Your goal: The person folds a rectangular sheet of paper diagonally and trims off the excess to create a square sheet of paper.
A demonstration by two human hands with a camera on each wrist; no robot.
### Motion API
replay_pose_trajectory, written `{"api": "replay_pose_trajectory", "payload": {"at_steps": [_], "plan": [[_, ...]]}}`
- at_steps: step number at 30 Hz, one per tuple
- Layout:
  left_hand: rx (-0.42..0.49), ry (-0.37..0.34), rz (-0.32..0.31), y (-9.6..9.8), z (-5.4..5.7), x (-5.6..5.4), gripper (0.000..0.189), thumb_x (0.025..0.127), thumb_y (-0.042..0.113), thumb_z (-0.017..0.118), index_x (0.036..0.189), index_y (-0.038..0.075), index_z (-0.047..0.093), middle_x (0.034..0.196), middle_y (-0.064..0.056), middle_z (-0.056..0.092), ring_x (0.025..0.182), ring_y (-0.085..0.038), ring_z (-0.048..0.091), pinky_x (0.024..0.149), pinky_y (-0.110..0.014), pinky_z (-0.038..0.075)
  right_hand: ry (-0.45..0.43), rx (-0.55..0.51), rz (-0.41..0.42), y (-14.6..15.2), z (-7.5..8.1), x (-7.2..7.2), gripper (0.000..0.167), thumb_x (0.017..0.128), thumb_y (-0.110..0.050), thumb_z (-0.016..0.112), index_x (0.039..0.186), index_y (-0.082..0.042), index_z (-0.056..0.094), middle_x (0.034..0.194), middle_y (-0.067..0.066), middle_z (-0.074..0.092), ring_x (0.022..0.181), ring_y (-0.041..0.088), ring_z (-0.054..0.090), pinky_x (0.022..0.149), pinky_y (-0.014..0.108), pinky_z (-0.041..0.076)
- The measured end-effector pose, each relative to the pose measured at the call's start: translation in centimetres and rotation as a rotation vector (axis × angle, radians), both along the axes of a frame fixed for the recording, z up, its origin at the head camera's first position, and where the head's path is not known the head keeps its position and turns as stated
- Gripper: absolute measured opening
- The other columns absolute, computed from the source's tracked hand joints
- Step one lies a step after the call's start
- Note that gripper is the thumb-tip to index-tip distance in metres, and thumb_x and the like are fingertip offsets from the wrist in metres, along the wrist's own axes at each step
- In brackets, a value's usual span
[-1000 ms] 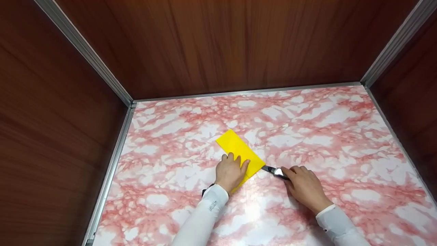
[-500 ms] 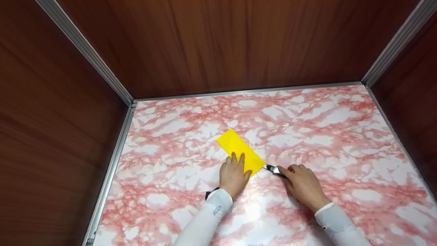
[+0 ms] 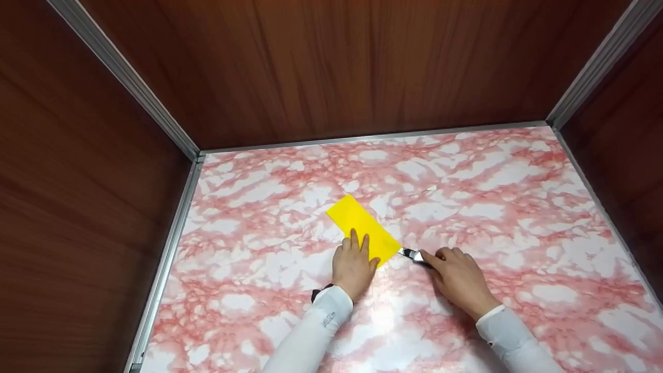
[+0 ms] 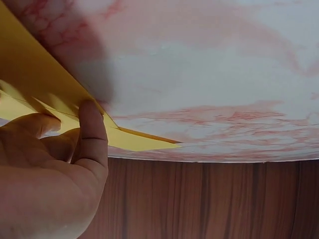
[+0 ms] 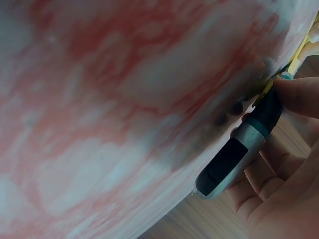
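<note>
Newly resettled, your left hand [image 3: 353, 270] spreads on the paper [image 3: 364, 221], likely steadying it; your right hand [image 3: 462, 280] grips the knife [image 3: 415, 255].

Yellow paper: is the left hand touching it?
Touching. The head view shows it: the left hand has its fingers resting on the yellow paper.

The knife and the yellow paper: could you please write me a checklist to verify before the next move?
1. Left hand rests on the yellow paper: ok.
2. Right hand grips the knife: ok.
3. Blade is at the paper's right corner: ok.
4. Left hand is apart from the blade: ok.
5. Paper lies fully flat: cannot tell.
6. Blade is locked: cannot tell.
</note>
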State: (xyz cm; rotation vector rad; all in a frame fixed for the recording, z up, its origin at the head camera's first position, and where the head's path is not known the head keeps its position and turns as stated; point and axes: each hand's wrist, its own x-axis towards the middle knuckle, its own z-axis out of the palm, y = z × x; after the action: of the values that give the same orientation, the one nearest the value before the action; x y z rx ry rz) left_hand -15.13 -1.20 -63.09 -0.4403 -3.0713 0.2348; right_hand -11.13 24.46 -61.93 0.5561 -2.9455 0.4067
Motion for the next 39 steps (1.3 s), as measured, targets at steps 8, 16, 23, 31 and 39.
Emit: {"api": "replay_pose_trajectory", "payload": {"at_steps": [8,16,23,31,39], "plan": [[-0.010,0.015,-0.011,-0.29,0.25,0.11,0.064,0.105,0.056,0.045,0.156,0.017,0.047,0.159,-0.015,0.041,0.115,-0.027,0.050,0.087,-0.033,0.046,0.020,0.009,0.010,-0.12,-0.12,-0.09,0.047,0.092,-0.015,0.076,0.138,-0.019,0.068,0.097,0.007,0.061,0.085,0.029,0.053,0.072,0.044,0.045],[0.007,-0.008,0.008,-0.19,0.19,0.11,0.068,0.104,0.059,0.044,0.155,0.015,0.047,0.160,-0.013,0.041,0.117,-0.026,0.050,0.087,-0.033,0.045,0.010,0.003,0.010,-0.26,0.02,-0.11,0.047,0.092,-0.014,0.077,0.138,-0.018,0.068,0.099,0.007,0.061,0.087,0.029,0.054,0.074,0.044,0.045],[0.002,-0.013,0.012,-0.15,0.09,0.06,0.069,0.104,0.059,0.044,0.156,0.014,0.045,0.160,-0.013,0.041,0.117,-0.026,0.050,0.089,-0.033,0.045,0.018,0.004,0.009,-0.37,0.22,-0.18,0.047,0.090,-0.014,0.077,0.137,-0.016,0.069,0.097,0.008,0.061,0.084,0.029,0.053,0.072,0.044,0.044],[0.019,0.002,0.004,-0.19,0.13,0.07,0.069,0.103,0.060,0.047,0.155,0.014,0.048,0.158,-0.013,0.043,0.114,-0.026,0.051,0.088,-0.033,0.045,0.044,-0.004,0.010,-0.02,0.06,-0.43,0.047,0.090,-0.012,0.077,0.136,-0.016,0.069,0.095,0.008,0.061,0.080,0.028,0.051,0.070,0.042,0.043],[-0.006,-0.036,0.005,0.00,0.28,0.06,0.070,0.104,0.060,0.044,0.157,0.016,0.044,0.160,-0.012,0.040,0.115,-0.025,0.050,0.089,-0.032,0.044,0.049,-0.014,0.004,0.54,-0.18,-0.53,0.047,0.090,-0.013,0.078,0.136,-0.016,0.070,0.095,0.008,0.060,0.078,0.028,0.049,0.068,0.041,0.042]]}}
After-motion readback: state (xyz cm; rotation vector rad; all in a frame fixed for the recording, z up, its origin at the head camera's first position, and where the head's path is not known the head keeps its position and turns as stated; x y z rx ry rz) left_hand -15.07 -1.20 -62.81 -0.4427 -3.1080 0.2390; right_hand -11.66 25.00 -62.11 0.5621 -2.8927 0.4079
